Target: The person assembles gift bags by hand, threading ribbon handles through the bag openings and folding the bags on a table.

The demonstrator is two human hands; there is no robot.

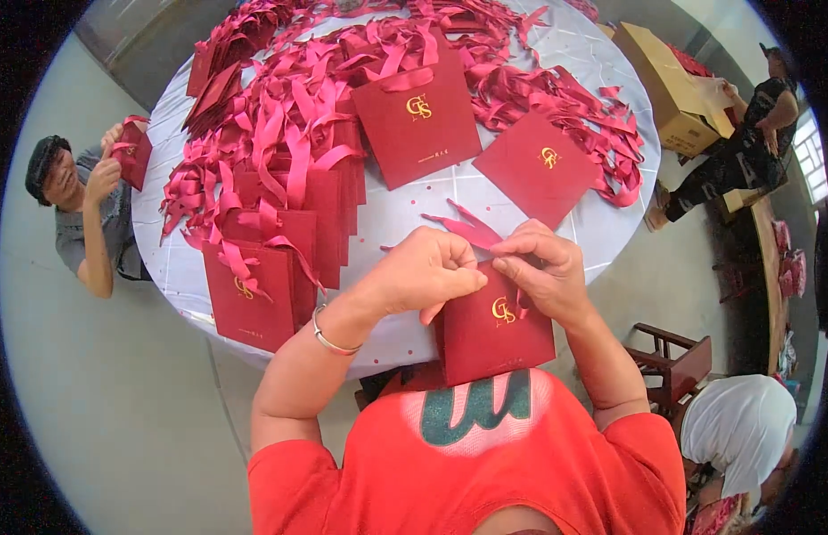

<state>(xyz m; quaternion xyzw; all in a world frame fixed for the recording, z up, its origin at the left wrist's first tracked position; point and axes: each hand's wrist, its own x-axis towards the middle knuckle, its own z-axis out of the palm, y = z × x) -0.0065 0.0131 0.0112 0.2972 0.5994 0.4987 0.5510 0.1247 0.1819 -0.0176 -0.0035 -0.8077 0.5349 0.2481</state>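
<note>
A dark red paper gift bag (494,343) with a gold emblem stands upright against my red shirt at the table's near edge. At its top edge my right hand (549,275) pinches a pink ribbon (467,227), whose pointed ends stick out toward the far left. Just left of it my left hand (436,270), with a silver bangle on the wrist, is closed over the bag's top left corner. Its fingertips hide what they hold. Another bit of ribbon hangs down the bag's front below my right fingers.
Ribboned red bags (254,303) stand in rows on the left of the white-covered round table (414,218). Two more bags (418,120) (539,169) lie ahead. A person (84,205) at left handles a bag; others are at right, near a cardboard box (668,89) and wooden chair (672,361).
</note>
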